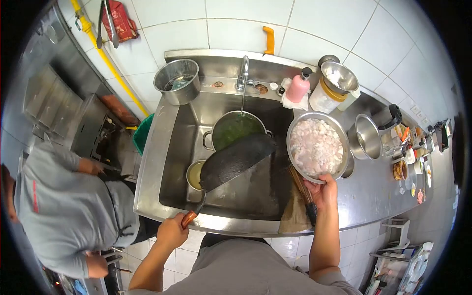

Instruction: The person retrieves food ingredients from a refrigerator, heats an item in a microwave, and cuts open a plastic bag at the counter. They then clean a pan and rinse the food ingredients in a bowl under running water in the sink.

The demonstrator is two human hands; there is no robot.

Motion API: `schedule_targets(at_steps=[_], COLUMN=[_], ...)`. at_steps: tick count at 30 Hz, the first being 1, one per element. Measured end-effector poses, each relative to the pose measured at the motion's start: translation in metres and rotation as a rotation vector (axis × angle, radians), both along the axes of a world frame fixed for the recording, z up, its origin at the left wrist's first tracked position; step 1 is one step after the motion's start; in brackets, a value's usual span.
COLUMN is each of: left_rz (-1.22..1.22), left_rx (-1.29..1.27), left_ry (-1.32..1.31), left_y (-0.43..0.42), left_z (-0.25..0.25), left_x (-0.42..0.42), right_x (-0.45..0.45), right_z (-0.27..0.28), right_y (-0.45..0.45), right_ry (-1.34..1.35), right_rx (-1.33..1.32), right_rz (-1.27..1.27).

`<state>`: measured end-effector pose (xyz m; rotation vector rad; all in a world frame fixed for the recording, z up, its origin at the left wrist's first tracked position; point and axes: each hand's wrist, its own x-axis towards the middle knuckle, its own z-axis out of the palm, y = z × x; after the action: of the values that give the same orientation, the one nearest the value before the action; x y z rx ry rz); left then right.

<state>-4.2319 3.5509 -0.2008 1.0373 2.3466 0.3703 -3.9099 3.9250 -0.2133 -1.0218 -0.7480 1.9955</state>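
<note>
My left hand point(172, 231) is closed round the wooden handle of a black wok point(236, 162). The wok is tipped on its side over the sink point(268, 196), its dark surface facing me. Behind it, a two-handled pot point(209, 140) with greenish water sits under the running faucet point(243, 73), partly hidden by the wok. My right hand point(322, 192) grips the near rim of a metal bowl point(289, 140) filled with pale pink-white chopped meat point(317, 147). Beside that hand lies a bamboo brush point(300, 189) with a dark handle, over a brown cloth point(293, 214).
A small bowl of yellowish liquid point(195, 174) stands in the sink. A deep metal pot point(177, 93) is at the back left, a pink pump bottle point(298, 86) at the back. An empty steel bowl point(366, 137) is at right. A co-worker point(73, 201) stands at left.
</note>
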Motion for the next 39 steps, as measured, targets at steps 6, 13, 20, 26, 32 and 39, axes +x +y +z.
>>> schedule_targets(at_steps=[6,13,20,26,32,39], left_rz=[0.134,0.304,0.18,0.003,-0.143,-0.131], left_rx=[0.066,0.082,-0.043,-0.111,-0.177,-0.184], left_ry=[0.025,0.003,0.37,0.402,0.326,0.326], left_y=[-0.012,-0.006,0.039,0.121,0.15,0.123], left_z=[-0.005,0.0,-0.022,-0.048,-0.042,-0.015], left_x=[-0.003,-0.004,-0.064,-0.097,-0.073,-0.103], right_x=[-0.008,-0.02,-0.043,-0.04,-0.031,-0.019], right_z=[0.015,0.007,0.006,-0.002,-0.004,0.005], right_y=[-0.014,-0.022,-0.034,-0.04,-0.045,-0.046], right_ry=[0.003,0.028,0.008,0.015,0.019,-0.015], right_rx=[-0.021,-0.077,-0.111,-0.105,-0.112,-0.244], right_rz=[-0.042,0.008,0.069,0.154,0.03,0.081])
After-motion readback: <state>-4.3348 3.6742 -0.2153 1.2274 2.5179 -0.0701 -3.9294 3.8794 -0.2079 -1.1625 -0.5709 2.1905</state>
